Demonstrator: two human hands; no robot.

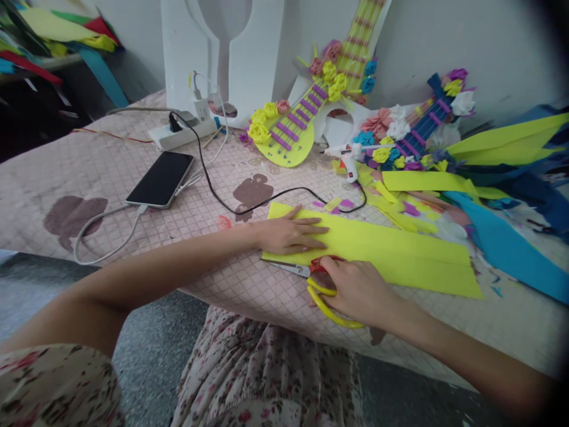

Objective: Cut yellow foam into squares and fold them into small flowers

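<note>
A long yellow strip of crepe-like paper (400, 255) lies across the quilted table cover. Flat on its left end rests my left hand (291, 233), fingers stretched out and slightly apart. My right hand (355, 290) grips a pair of scissors (326, 299) with red and yellow handles, just below the strip's near edge. The scissor blades point left, and their tips reach the strip's lower left corner. Whether the blades have paper between them I cannot tell.
A tablet-like phone (160, 179) charges at left, beside a power strip (182, 135). A hot glue gun (349, 159) stands behind the paper, its black cord (267, 198) curving over the table. Flower-trimmed guitar shapes (291, 133) lean at the back. Blue paper (511, 243) and scraps lie right.
</note>
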